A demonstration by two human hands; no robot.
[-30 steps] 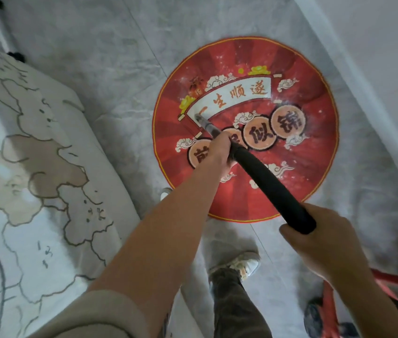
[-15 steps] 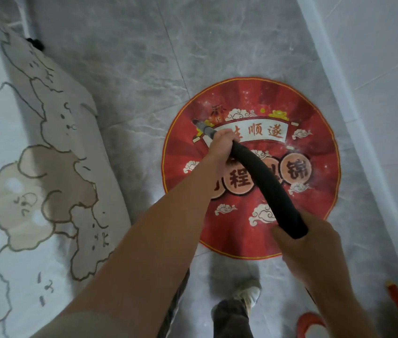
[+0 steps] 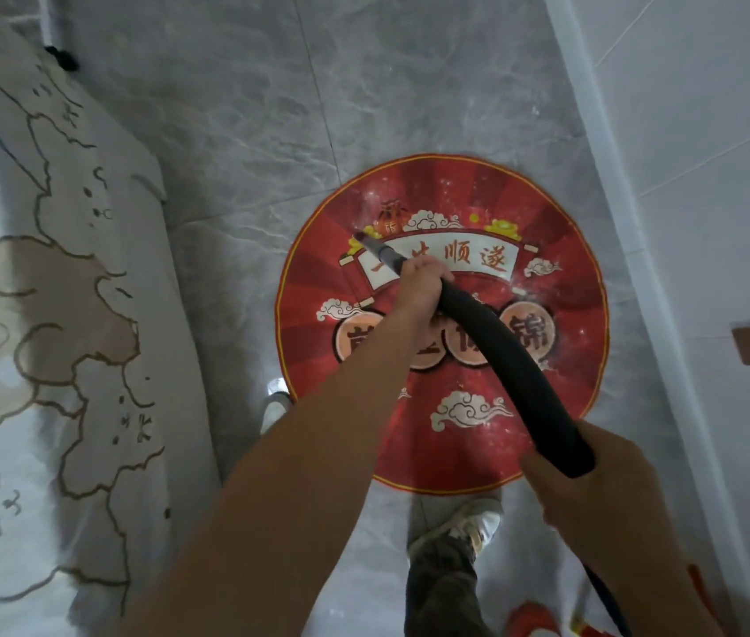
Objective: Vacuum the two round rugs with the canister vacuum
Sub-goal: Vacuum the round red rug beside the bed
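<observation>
**Hose and rug, head view.** The left hand (image 3: pixel 423 285) is clamped round the front end of the black hose (image 3: pixel 497 342), just behind the narrow grey nozzle (image 3: pixel 380 252). The right hand (image 3: pixel 612 494) grips the same hose lower down, close to the body, with the fingers curled round it.

The hose's long axis runs from the right hand forward and to the left, up to the left hand. The nozzle tip lies just beyond the left hand's knuckles, at the left end of the white scroll band on the red round rug (image 3: pixel 318 287). The left hand is therefore nearer the working point and probably steers the tip, while the right hand feeds the hose.

Most of the rug lies right of the left hand and back from it, towards the person, so the next stroke likely sweeps rightward or back. The rug is flat, thin and printed, with pale specks across its right half. It lies on glossy grey marbled tile (image 3: pixel 272 131).

The hose looks matte and flexible, bending in a smooth curve. A printed fabric (image 3: pixel 65 314) hangs well to the left of both hands. No second rug is in view.
</observation>
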